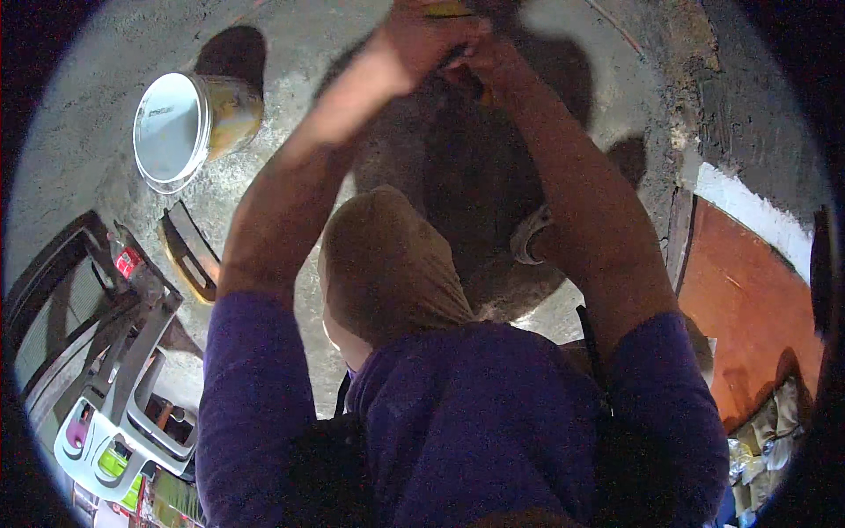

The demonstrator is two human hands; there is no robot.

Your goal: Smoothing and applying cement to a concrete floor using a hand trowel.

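1. The left hand (pixel 427 42) and right hand (pixel 495 63) meet at the upper edge, fingers curled; I cannot tell how tightly they close.
2. A yellow strip (pixel 449 11), its kind unclear, shows at the left hand; whether it is gripped, I cannot tell.
3. A round bucket (pixel 172 128) stands left of both hands, on rough concrete floor (pixel 286 97).

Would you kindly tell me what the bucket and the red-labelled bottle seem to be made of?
Bucket: probably smooth plastic with a slight sheen, judging by its ridged rim.
Bottle: likely clear, glossy plastic, since its body looks see-through; glass remains possible.
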